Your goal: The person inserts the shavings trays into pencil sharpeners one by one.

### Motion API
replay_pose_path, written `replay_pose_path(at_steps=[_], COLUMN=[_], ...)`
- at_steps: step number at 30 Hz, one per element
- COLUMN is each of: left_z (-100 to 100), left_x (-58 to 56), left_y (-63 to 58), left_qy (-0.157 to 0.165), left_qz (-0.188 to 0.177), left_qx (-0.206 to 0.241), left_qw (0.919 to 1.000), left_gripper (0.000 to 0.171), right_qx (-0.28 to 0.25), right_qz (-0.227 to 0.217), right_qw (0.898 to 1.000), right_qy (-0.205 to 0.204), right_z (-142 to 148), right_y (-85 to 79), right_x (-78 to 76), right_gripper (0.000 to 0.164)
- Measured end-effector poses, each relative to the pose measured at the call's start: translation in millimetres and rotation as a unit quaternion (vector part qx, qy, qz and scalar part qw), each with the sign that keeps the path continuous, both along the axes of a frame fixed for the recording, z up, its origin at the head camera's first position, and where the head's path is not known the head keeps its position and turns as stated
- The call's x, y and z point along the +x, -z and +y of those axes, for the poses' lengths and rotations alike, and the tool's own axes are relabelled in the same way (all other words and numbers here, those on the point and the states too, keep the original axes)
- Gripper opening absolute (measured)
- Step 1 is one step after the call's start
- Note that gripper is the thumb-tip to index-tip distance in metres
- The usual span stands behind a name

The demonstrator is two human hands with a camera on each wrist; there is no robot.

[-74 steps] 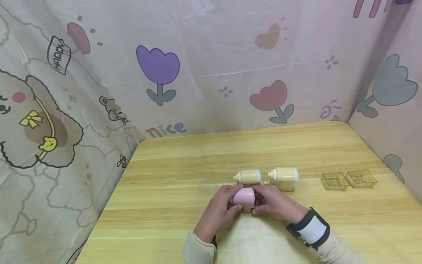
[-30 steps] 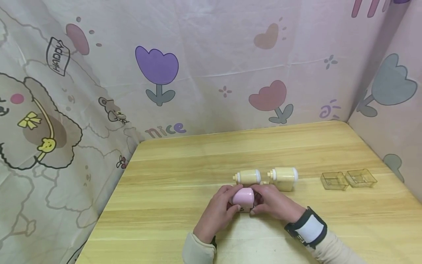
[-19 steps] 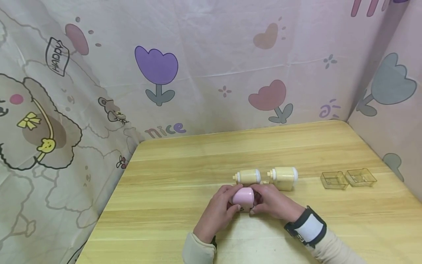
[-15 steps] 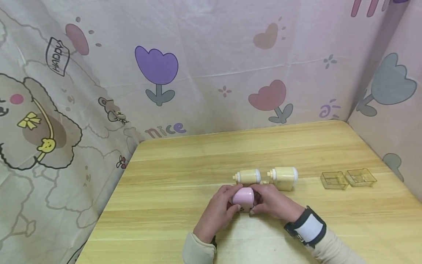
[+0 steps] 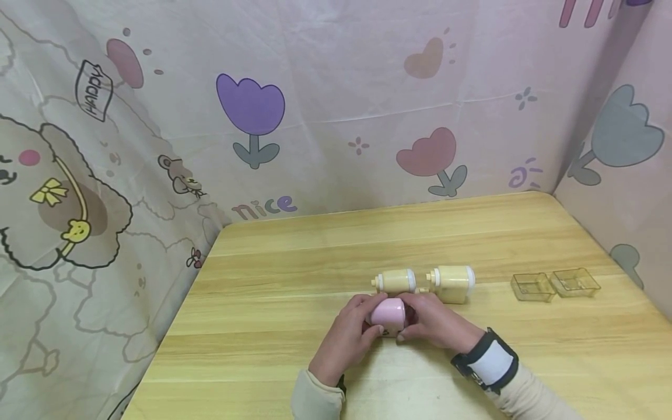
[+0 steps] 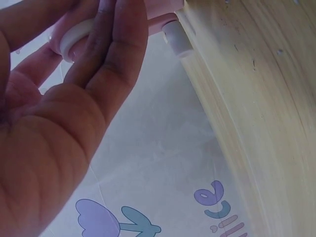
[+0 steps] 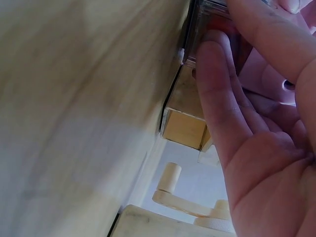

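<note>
A pink hand-crank pencil sharpener [image 5: 388,314] stands on the table between both hands. My left hand [image 5: 346,335] grips its left side; in the left wrist view the crank knob [image 6: 178,40] and a pale ring [image 6: 74,38] show beside the fingers. On the opposite end, my right hand [image 5: 438,321] holds the sharpener, thumb low at the front. From the right wrist, fingers cover part of a clear drawer [image 7: 215,7] at that end; how far in it sits cannot be told. Just behind the hands lie a smaller yellow sharpener [image 5: 396,281] and a larger yellow sharpener [image 5: 452,284].
Two transparent amber drawers [image 5: 531,287] rest side by side on the right of the wooden table [image 5: 273,326]. A yellow crank [image 7: 182,202] juts out near the right hand. Patterned cloth [image 5: 336,81] hangs at the back and sides.
The right hand has edged slightly left toward the pink pencil sharpener, and a dark piece by its thumb no longer shows. The left hand and the yellow sharpeners keep their places.
</note>
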State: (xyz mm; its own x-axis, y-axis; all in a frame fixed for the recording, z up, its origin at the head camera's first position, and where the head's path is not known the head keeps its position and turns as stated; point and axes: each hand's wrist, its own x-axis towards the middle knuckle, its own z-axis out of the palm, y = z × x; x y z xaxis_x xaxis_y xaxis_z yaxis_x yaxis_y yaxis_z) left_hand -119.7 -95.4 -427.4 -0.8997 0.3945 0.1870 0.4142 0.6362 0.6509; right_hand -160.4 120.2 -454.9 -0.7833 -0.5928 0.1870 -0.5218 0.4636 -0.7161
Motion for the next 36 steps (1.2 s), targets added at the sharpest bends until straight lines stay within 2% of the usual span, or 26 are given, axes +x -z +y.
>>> replay_pose_path(at_steps=[11, 17, 19, 22, 26, 28, 31, 36], left_z=[-1, -18, -26, -37, -47, -50, -51, -50], left_x=[-1.3, -5.9, -8.3, -12.4, -18.3, -21.8, -27.1, -33.7], left_y=[0.8, -0.2, 0.1, 0.8, 2.5, 3.9, 7.2, 13.4], left_qy=[-0.006, -0.006, -0.021, -0.062, -0.133, -0.156, -0.174, -0.172], left_qz=[-0.02, -0.023, -0.023, -0.012, 0.008, 0.024, 0.037, 0.03], left_qx=[0.014, 0.013, 0.014, 0.021, 0.035, 0.042, 0.045, 0.036], left_qw=[0.9997, 0.9996, 0.9994, 0.9978, 0.9905, 0.9866, 0.9829, 0.9839], left_gripper=[0.06, 0.054, 0.054, 0.054, 0.055, 0.055, 0.056, 0.062], right_qx=[0.007, 0.018, 0.02, 0.029, 0.045, 0.048, 0.042, 0.03], right_qz=[-0.001, -0.012, -0.019, -0.025, -0.041, -0.048, -0.047, -0.043], right_qw=[1.0, 1.0, 1.0, 0.999, 0.997, 0.997, 0.997, 0.998], right_qy=[0.007, 0.008, 0.014, 0.024, 0.038, 0.042, 0.038, 0.026], right_z=[1, 12, 18, 26, 35, 39, 42, 44], right_y=[0.4, -4.6, -5.9, -6.6, -7.5, -8.0, -8.4, -9.3], right_x=[5.1, 12.1, 13.8, 15.4, 16.7, 16.6, 15.6, 13.6], right_gripper=[0.056, 0.068, 0.066, 0.06, 0.054, 0.052, 0.051, 0.051])
